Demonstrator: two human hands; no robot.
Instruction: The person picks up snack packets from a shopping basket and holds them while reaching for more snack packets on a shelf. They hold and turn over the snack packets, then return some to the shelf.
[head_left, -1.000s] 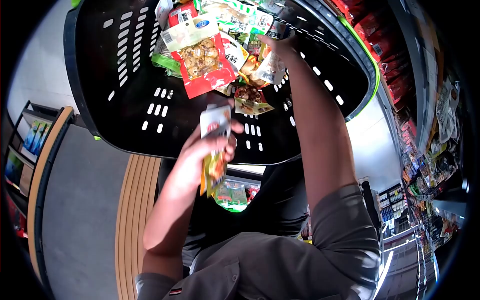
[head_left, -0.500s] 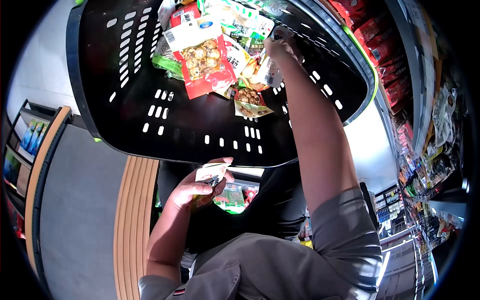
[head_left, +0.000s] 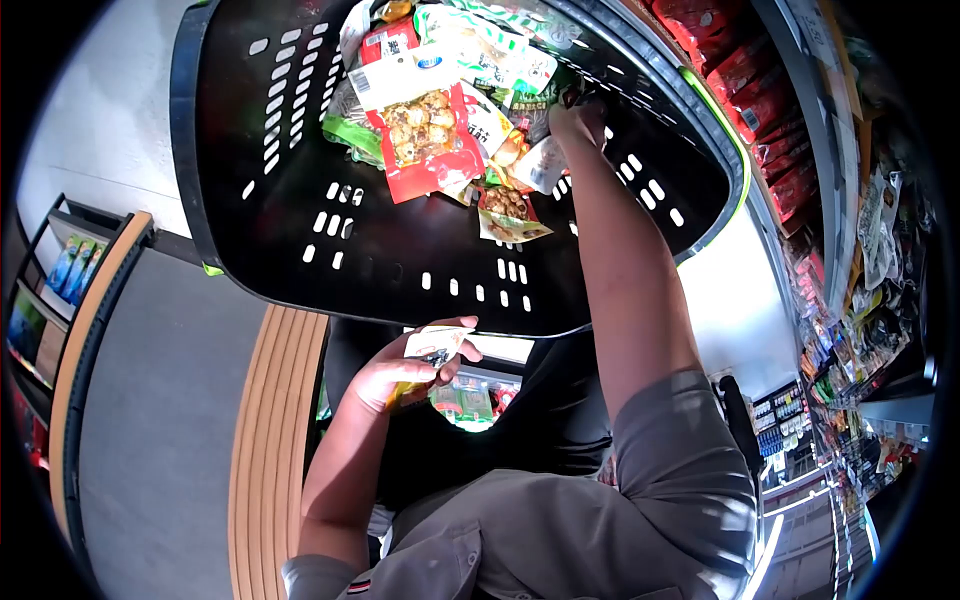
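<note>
A black basket [head_left: 390,275] with slotted sides holds a pile of snack packets. A red packet [head_left: 428,135] with a clear window lies on top, and a smaller packet [head_left: 506,213] lies below its right side. Inside the basket, at the pile's right edge, is my right hand [head_left: 578,122], its fingers bent among the packets; what they hold is hidden. Just below the basket's near rim, my left hand [head_left: 405,368] is closed on a small white and yellow packet [head_left: 435,345].
Red packets [head_left: 765,110] hang on a shelf along the right. At the far left stands a rack [head_left: 60,290] with packaged goods. A slatted wooden panel [head_left: 278,450] runs beside the grey floor [head_left: 170,420]. More goods show below the basket.
The basket and its packets have shifted slightly right in view. My right hand has moved a little down and away from the white packet it was beside. My left hand still holds its packet.
</note>
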